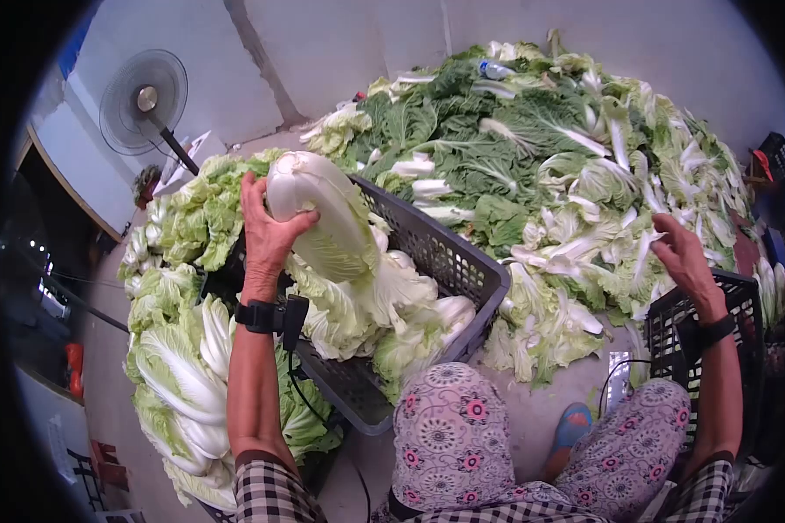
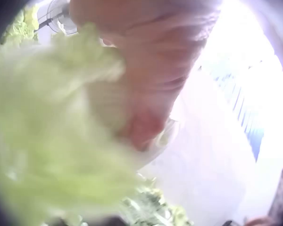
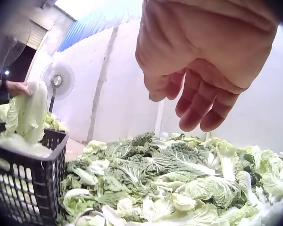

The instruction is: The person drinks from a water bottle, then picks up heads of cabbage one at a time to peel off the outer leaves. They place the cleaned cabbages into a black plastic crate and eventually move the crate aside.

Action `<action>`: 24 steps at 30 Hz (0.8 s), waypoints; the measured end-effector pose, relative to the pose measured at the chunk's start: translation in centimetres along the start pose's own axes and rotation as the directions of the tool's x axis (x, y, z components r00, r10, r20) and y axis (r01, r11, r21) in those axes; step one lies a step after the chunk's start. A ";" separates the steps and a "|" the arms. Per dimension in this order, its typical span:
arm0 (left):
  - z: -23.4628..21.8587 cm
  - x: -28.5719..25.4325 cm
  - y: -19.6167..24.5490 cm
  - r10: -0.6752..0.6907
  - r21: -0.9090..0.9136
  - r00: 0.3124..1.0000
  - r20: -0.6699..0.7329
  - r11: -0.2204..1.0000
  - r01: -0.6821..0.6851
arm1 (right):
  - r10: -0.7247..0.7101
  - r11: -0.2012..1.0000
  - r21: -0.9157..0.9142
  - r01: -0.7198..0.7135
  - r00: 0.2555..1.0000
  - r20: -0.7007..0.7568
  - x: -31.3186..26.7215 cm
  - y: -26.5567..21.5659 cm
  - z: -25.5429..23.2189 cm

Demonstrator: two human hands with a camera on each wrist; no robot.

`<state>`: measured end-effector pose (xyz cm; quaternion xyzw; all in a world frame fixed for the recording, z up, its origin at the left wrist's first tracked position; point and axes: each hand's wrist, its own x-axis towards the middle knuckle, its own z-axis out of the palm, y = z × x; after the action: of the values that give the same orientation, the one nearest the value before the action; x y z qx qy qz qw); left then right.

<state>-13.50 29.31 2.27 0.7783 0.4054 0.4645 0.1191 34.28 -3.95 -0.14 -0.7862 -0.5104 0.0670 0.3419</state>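
Behind the crate, a broad leaf pile extends to the wall, with a bottle on top. A fan stands at the far left; stacked heads line the crate's left side, partly covered by the left forearm. A second crate sits below the right forearm. The person's knee blocks part of the first crate's near end.

The cabbage is in the left hand, raised and tilted above the first crate, thumb across its near side. The right hand is well apart from it, over the pile, fingers loosely bent and holding nothing.

The left fingers are largely hidden behind the cabbage. Contact between its leafy end and the crate's contents cannot be determined. Blurred leaf obscures much of the left wrist view.
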 end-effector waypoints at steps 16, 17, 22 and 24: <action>6.1 -5.2 29.2 0.559 -0.816 0.796 0.233 0.557 -0.152 | -0.227 0.753 0.588 0.295 0.956 -0.189 -4.9 -14.8 -1.9; 6.7 -5.1 28.5 0.598 -0.710 0.770 0.224 0.641 -0.291 | -0.188 0.731 0.627 0.271 0.962 -0.197 -4.9 -13.7 -2.4; 9.5 -6.6 22.5 0.427 -0.531 0.684 0.591 0.845 -0.068 | -0.101 0.612 0.765 0.201 0.979 -0.176 -5.4 -10.7 -2.5; 10.7 -6.8 21.0 0.333 -0.500 0.665 0.668 0.863 0.070 | -0.093 0.538 0.831 0.144 0.989 -0.112 -5.4 -9.9 -2.4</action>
<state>4.54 12.75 4.05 0.8700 0.1330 0.2052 0.4281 25.39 -7.21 6.36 -0.4936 -0.4593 0.2572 0.6923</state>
